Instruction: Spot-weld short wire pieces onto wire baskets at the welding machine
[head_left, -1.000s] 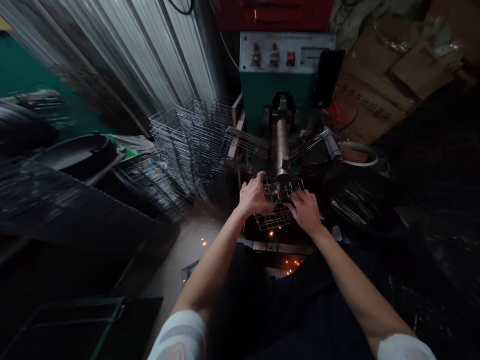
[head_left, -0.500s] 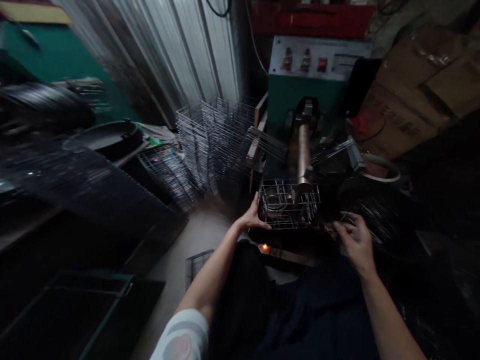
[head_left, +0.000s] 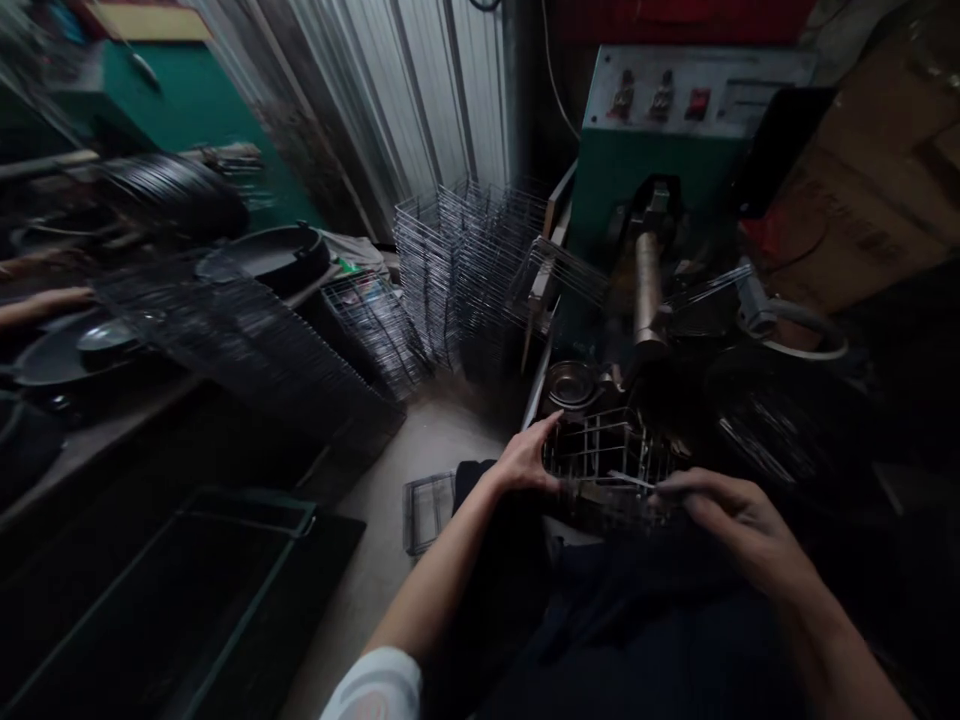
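Note:
My left hand (head_left: 529, 458) is closed on the left side of a small wire basket (head_left: 596, 445), thumb and fingers around its edge. The basket is close to my lap, just below the metal arm (head_left: 649, 290) of a green machine. At the basket's near right side my right hand (head_left: 727, 505) pinches what looks like a thin metal wire (head_left: 631, 481), its tip reaching over the basket. Motion blur smears the basket's near edge. Behind the basket sits a round metal part (head_left: 571, 384) of the machine.
The green machine (head_left: 592, 190) has a switch panel (head_left: 694, 95). Stacked wire grids (head_left: 427, 280) lean by the corrugated wall. Left is a bench (head_left: 142, 410) with pans and a co-worker's arm (head_left: 45, 305). A wire frame (head_left: 429, 510) lies on the floor. Cardboard boxes (head_left: 877, 200) stand right.
The basket has come away from under the machine's arm toward me. My right hand has moved in to its near right side. An orange glow below the basket is gone. The view has shifted left.

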